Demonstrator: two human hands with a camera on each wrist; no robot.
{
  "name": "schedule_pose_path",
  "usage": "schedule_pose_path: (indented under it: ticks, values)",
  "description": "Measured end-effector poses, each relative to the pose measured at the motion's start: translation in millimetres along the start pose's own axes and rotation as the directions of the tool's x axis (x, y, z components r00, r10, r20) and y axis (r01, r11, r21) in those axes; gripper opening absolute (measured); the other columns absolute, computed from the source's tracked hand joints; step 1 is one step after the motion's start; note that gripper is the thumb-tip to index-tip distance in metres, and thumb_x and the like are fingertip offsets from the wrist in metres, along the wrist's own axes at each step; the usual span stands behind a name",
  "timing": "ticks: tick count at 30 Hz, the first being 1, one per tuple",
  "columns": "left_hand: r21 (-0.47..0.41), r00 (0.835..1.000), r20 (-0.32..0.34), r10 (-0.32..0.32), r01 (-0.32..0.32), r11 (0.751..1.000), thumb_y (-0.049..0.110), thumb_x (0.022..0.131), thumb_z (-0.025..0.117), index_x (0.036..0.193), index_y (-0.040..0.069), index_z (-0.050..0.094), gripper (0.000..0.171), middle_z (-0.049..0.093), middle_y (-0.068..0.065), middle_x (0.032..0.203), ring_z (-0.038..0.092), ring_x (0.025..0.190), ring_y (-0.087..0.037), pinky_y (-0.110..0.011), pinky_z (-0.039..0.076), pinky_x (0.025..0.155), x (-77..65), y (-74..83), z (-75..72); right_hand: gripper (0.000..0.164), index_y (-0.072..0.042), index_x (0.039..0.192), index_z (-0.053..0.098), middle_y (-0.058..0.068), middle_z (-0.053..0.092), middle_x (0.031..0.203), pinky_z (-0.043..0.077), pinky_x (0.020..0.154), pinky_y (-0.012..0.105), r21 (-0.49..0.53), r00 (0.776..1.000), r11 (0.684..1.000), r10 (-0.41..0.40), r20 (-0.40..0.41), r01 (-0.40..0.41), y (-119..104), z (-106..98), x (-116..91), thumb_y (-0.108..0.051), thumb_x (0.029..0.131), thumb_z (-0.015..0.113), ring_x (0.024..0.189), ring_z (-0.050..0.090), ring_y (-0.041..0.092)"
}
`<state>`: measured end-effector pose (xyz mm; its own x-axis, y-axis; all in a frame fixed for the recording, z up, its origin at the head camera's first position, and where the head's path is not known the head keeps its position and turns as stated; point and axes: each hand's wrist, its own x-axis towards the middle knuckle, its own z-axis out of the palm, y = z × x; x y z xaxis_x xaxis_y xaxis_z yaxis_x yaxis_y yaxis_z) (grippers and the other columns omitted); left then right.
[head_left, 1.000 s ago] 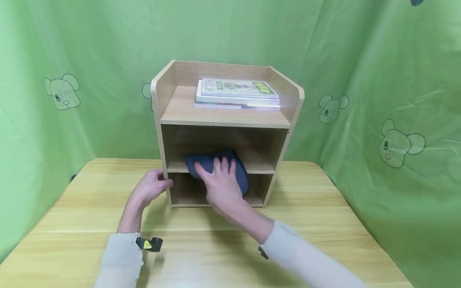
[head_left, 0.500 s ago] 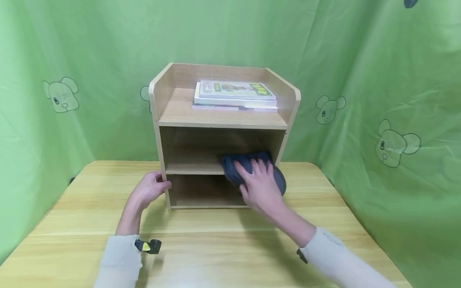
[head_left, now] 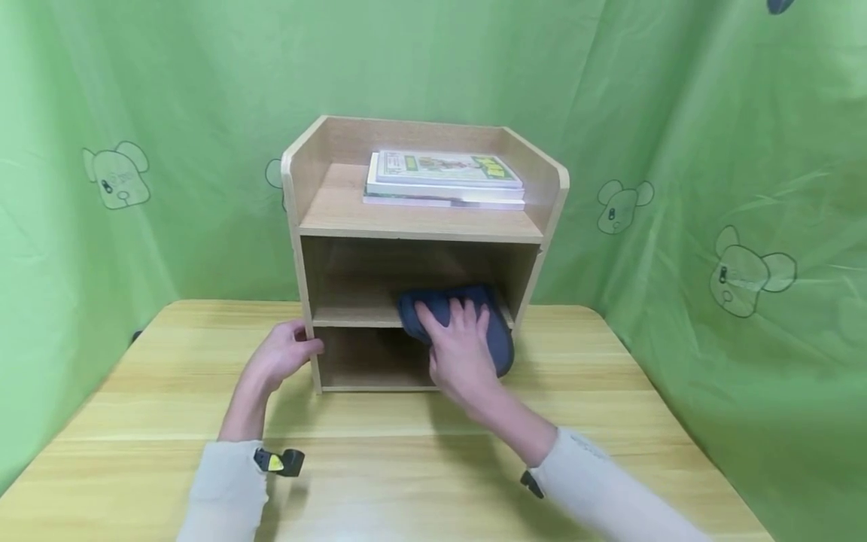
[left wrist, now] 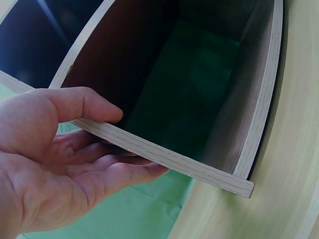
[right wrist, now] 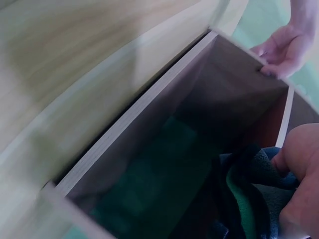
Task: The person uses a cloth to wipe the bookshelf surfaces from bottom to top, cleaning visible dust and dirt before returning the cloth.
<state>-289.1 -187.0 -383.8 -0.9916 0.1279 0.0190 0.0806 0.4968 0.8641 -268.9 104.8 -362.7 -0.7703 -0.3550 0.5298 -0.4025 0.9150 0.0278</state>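
A small wooden shelf unit [head_left: 420,230] stands on the table. My left hand [head_left: 281,355] grips the front edge of its left side panel, low down. In the left wrist view the thumb lies on the inside of that panel [left wrist: 164,158] and the fingers on its outside. My right hand [head_left: 466,365] holds a dark blue cloth [head_left: 500,348] against the middle board, right of centre. Part of the cloth hangs over the board's front edge. In the right wrist view the fuzzy cloth [right wrist: 266,168] is bunched under the hand, and most fingers are out of sight.
A stack of books [head_left: 443,184] lies on the top board. Below the cloth is the lower compartment [head_left: 366,361]. The wooden table [head_left: 379,482] stretches around the unit, with a green curtain [head_left: 433,60] behind and at both sides.
My right hand has swept the cloth rightward to the right end of the middle board, then part of the way back left. The left hand keeps its grip on the panel.
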Motion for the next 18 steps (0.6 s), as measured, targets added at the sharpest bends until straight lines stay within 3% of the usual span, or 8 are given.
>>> schedule_pose_path:
  ticks: [11, 18]
  values:
    - [-0.005, 1.0, -0.016, 0.027, -0.027, 1.0, 0.01, 0.092, 0.061, 0.113, -0.006, 0.062, 0.027, 0.065, -0.021, 0.112, 0.058, 0.1, -0.029, -0.039, 0.052, 0.086, 0.4, 0.8, -0.3, 0.063, -0.032, 0.153, 0.039, 0.032, 0.046, 0.146, 0.025, 0.117, 0.068, -0.015, 0.99, 0.999, -0.032, 0.138, 0.034, -72, 5, 27, -0.015, 0.095, 0.058, 0.139, 0.041, 0.055]
    - [-0.056, 0.996, -0.029, 0.085, -0.086, 0.995, 0.006, 0.089, 0.064, 0.118, -0.006, 0.066, 0.032, 0.07, -0.022, 0.114, 0.062, 0.096, -0.023, -0.032, 0.052, 0.084, 2.5, -0.6, 1.0, 0.056, -0.038, 0.152, 0.038, 0.028, 0.044, 0.15, 0.023, 0.119, 0.066, -0.035, 0.98, 0.999, -0.03, 0.196, 0.037, -108, 10, 42, -0.028, 0.099, 0.054, 0.143, 0.037, 0.051]
